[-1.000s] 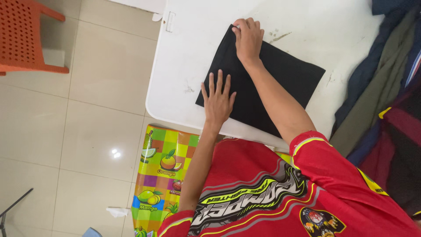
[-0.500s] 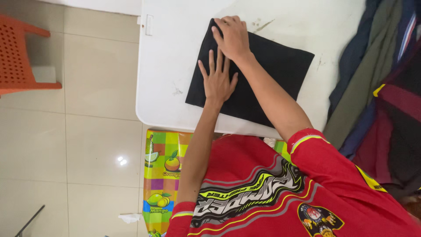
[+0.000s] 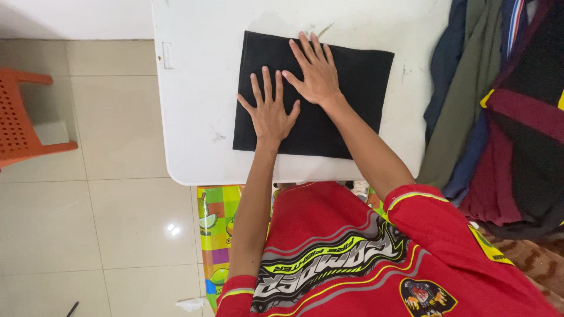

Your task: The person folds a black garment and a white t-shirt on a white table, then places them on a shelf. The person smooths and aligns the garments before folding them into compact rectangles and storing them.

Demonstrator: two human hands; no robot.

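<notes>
My left hand [image 3: 269,111] and right hand [image 3: 316,73] lie flat side by side, palms down, fingers spread, arms extended.

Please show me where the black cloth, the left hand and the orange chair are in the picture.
black cloth [image 3: 358,88], head view, on its bare right part.
left hand [image 3: 269,114], head view, on the back of the hand.
orange chair [image 3: 14,120], head view, on its perforated seat.

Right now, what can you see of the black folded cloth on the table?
The black folded cloth lies flat on the white table as a neat rectangle, matte, with straight edges and no visible print. Both hands press on it with fingers spread, the left hand near its left half, the right hand toward the top middle. It sits apart from the pile of coloured garments.
</notes>
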